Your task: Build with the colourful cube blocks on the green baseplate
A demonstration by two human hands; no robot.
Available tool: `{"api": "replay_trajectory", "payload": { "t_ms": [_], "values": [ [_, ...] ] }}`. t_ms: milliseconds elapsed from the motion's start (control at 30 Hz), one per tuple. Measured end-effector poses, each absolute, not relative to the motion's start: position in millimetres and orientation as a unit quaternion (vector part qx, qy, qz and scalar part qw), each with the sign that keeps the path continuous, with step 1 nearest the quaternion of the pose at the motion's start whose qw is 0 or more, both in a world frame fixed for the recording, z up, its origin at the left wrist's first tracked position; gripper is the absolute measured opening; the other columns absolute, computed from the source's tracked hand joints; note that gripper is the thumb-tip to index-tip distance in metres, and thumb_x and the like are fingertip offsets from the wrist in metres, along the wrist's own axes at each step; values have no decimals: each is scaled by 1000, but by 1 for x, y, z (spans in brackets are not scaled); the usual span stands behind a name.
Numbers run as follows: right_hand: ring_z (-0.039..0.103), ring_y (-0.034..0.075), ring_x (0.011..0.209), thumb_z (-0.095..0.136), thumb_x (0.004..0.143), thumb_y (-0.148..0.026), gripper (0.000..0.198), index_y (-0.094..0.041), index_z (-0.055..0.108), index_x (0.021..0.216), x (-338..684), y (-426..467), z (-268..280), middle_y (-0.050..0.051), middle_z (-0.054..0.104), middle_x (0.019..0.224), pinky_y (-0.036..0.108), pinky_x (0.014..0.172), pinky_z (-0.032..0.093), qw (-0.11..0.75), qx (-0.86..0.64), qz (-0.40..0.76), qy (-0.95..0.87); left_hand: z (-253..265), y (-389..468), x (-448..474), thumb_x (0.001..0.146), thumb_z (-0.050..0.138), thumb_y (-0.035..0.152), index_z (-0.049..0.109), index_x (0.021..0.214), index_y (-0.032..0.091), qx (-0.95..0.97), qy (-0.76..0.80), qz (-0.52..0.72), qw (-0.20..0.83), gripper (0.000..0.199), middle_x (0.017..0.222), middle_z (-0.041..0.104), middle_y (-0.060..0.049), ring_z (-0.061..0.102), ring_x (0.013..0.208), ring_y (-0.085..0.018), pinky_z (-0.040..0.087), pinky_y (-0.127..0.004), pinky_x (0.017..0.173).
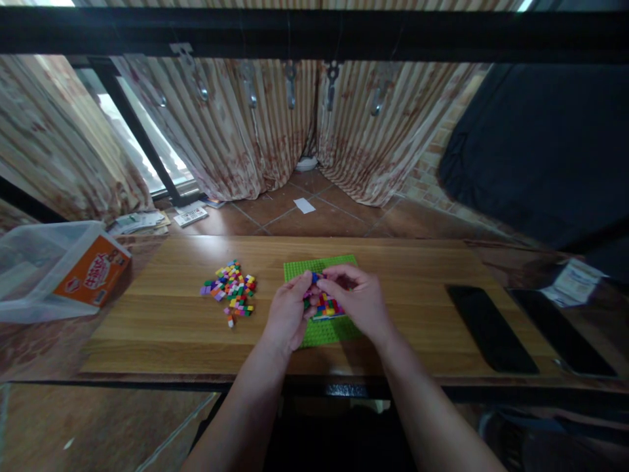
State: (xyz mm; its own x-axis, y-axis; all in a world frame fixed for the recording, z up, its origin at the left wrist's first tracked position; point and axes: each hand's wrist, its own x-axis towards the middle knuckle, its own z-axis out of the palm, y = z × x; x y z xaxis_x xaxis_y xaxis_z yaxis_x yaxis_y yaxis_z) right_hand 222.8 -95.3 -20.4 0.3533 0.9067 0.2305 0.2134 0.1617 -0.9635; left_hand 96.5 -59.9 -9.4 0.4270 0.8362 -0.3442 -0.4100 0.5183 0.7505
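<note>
Hands together over the plate (327, 337), left hand (287, 309) and right hand (358, 294) nearly meeting at the fingertips, both apparently pinched on a blue brick (315, 278). Too small and too covered by fingers to tell which hand bears more of the grip, or whether touching the built bricks (328, 307) or just above. Built bricks in a many-coloured patch at the middle of the plate, partly hidden by the hands; bare studs along the near edge of the plate.

Grip the blue brick by its sides, leaving studs and underside free. Hold steady with one hand and turn with the other, rather than twisting with both at once. Carry wrists high over the plate, clear of the built bricks, so as not to knock any loose. Spread the thumbs a little for a better look at the blue brick. For any joining of studs, line up first, then press straight, never at a slant.

Loose bricks (234, 288) in a scattered pile left of the plate, well apart, best reached with the left hand. Bin (29, 288) farther left of the plate; black slab (491, 328) well to its right.
</note>
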Motion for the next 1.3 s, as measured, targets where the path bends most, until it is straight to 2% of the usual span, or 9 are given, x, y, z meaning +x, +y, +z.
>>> {"api": "replay_trajectory", "payload": {
  "t_ms": [233, 567, 733, 867, 1000, 1300],
  "values": [
    [61, 16, 73, 67, 80, -28, 7, -23, 71, 79, 216, -98, -17, 2, 65, 80, 29, 66, 48, 533, -605, 181, -563, -8, -62, 97, 60, 81, 43, 54, 61, 14, 325, 364, 385, 783, 40, 54, 46, 4, 39, 47, -4, 20, -16, 39],
    [59, 14, 74, 58, 86, -18, 12, -21, 68, 82, 223, -102, -13, 1, 62, 81, 26, 68, 47, 495, -589, 146, -622, -10, -60, 98, 65, 76, 50, 54, 60, 14, 402, 375, 378, 745, 43, 50, 44, 4, 33, 42, -4, 19, -18, 39],
    [60, 14, 73, 58, 84, -20, 11, -21, 68, 80, 226, -102, -13, 2, 63, 80, 26, 67, 47, 495, -589, 154, -620, -12, -62, 100, 65, 75, 50, 55, 58, 14, 416, 375, 389, 731, 42, 48, 42, 5, 32, 41, -3, 19, -18, 39],
    [61, 16, 67, 62, 80, -29, 13, -19, 70, 78, 248, -103, -21, 3, 67, 76, 29, 64, 47, 505, -673, 141, -522, -9, -61, 99, 64, 75, 48, 65, 70, 10, 385, 395, 401, 731, 40, 56, 47, 4, 35, 43, -3, 17, -17, 39],
    [65, 21, 67, 64, 74, -36, 20, -18, 73, 74, 270, -105, -30, 7, 73, 73, 33, 65, 47, 473, -762, 144, -419, -7, -55, 94, 61, 78, 43, 68, 78, 9, 339, 422, 435, 720, 40, 57, 46, 5, 36, 43, -3, 16, -17, 38],
    [67, 22, 69, 64, 71, -34, 18, -20, 75, 73, 255, -98, -32, 6, 75, 74, 33, 65, 47, 401, -801, 144, -420, -14, -52, 93, 64, 76, 39, 65, 81, 9, 270, 447, 459, 719, 36, 57, 48, 4, 39, 45, -4, 17, -17, 38]
  ]
}}
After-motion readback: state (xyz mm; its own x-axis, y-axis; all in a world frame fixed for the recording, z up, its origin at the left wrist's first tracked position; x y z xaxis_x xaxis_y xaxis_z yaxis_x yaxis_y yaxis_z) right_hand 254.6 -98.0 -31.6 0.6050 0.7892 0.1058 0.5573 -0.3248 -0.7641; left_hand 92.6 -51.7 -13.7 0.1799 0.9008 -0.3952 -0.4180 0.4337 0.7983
